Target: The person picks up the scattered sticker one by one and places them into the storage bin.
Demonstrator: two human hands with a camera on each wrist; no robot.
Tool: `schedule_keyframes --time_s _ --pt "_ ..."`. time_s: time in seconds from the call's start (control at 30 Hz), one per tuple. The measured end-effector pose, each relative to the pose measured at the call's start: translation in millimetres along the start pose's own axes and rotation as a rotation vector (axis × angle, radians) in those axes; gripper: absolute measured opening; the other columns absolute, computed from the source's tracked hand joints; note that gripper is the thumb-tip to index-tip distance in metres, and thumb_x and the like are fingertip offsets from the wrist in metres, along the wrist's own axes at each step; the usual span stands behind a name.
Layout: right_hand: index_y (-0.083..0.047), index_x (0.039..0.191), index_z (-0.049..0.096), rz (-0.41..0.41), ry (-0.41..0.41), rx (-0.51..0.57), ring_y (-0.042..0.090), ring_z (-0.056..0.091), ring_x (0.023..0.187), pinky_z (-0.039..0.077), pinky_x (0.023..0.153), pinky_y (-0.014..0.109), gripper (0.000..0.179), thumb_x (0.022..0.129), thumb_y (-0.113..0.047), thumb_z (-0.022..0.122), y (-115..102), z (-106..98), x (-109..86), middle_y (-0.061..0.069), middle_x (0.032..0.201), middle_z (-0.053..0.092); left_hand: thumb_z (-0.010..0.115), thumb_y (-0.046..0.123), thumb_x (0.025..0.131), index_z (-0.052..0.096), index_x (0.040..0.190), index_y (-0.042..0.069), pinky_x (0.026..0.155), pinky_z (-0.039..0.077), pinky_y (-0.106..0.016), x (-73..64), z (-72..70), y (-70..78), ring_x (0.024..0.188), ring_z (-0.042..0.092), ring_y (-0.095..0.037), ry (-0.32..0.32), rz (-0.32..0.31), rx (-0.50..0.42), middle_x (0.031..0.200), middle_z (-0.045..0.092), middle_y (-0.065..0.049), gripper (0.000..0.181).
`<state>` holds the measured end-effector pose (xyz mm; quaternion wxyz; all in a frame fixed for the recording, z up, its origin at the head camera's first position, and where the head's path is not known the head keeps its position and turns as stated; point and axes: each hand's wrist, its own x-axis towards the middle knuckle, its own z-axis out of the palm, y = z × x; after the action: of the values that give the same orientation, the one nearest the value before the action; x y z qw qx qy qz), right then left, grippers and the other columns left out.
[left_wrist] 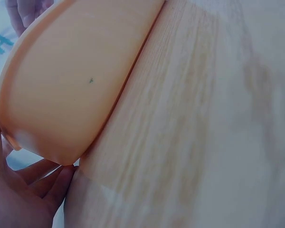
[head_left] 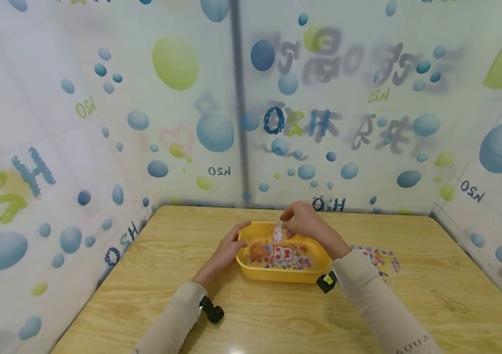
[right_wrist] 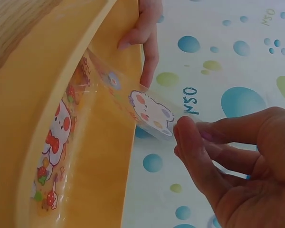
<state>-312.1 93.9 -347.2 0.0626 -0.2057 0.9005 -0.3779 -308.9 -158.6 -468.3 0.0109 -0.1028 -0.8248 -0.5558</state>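
A yellow plastic basin [head_left: 277, 275] stands on the table. My left hand [head_left: 228, 246] grips its left end, thumb over the rim; the left wrist view shows fingers [left_wrist: 61, 185] around the outside near the basin's bottom. Above the basin, my right hand [head_left: 306, 221] pinches the end of a clear sticker sheet [right_wrist: 149, 114] between thumb and fingertips. A white cartoon animal is printed on it, and the strip slants down into the basin. Inside lie colourful cartoon stickers [head_left: 283, 255] with a white, red-bowed figure. Whether the raised strip joins them, I cannot tell.
Another clear sheet of cartoon stickers [head_left: 381, 260] lies on the wooden table [head_left: 180, 236] right of the basin, partly hidden by the right sleeve [head_left: 366, 280]. A bubble-printed curtain [head_left: 215, 187] hangs behind the table and along both sides.
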Motion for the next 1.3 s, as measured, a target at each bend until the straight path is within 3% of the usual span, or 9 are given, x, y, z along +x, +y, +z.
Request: schedule_keyframes --time_s 0.3,0.57,0.8,1.03,1.3 --pt "0.009 0.117 0.073 -0.012 -0.025 -0.015 0.015 0.071 0.065 0.063 0.068 0.033 0.027 0.099 -0.009 0.064 4.3 -3.5 3.5 0.022 0.107 0.075 0.053 0.008 0.094 0.045 0.157 0.019 0.126 0.026 -0.058 1.9 0.5 0.8 0.156 0.029 -0.037 -0.004 0.001 0.004 0.167 0.038 -0.008 0.064" --pt "0.008 0.119 0.071 0.046 -0.051 -0.049 0.014 0.072 0.066 0.063 0.067 0.032 0.027 0.094 0.000 0.062 11.8 0.2 5.2 0.024 0.116 0.073 0.052 0.006 0.093 0.045 0.156 0.016 0.120 0.034 -0.059 2.8 2.3 -1.7 0.150 0.040 -0.039 -0.016 0.012 0.002 0.165 0.041 -0.011 0.065" --pt "0.009 0.120 0.070 0.066 -0.073 -0.034 0.017 0.070 0.064 0.064 0.069 0.038 0.031 0.091 0.003 0.062 23.4 6.3 8.8 0.023 0.113 0.072 0.051 0.006 0.094 0.045 0.157 0.016 0.121 0.032 -0.060 2.2 3.8 -1.4 0.152 0.037 -0.041 -0.019 0.009 -0.003 0.165 0.039 -0.014 0.063" --pt "0.007 0.117 0.071 0.072 -0.082 -0.057 0.016 0.069 0.064 0.061 0.063 0.029 0.028 0.091 0.001 0.063 33.0 8.8 9.5 0.022 0.112 0.072 0.051 0.007 0.094 0.046 0.156 0.019 0.124 0.029 -0.059 1.3 3.6 0.0 0.153 0.035 -0.040 -0.010 0.000 -0.007 0.166 0.039 -0.011 0.063" --pt "0.008 0.119 0.069 0.096 -0.088 -0.047 0.017 0.070 0.068 0.061 0.064 0.028 0.028 0.093 0.001 0.062 36.0 10.6 8.1 0.023 0.115 0.070 0.053 0.006 0.093 0.048 0.155 0.019 0.124 0.028 -0.058 1.3 1.7 -2.0 0.152 0.037 -0.039 0.019 -0.003 -0.012 0.165 0.040 -0.011 0.064"
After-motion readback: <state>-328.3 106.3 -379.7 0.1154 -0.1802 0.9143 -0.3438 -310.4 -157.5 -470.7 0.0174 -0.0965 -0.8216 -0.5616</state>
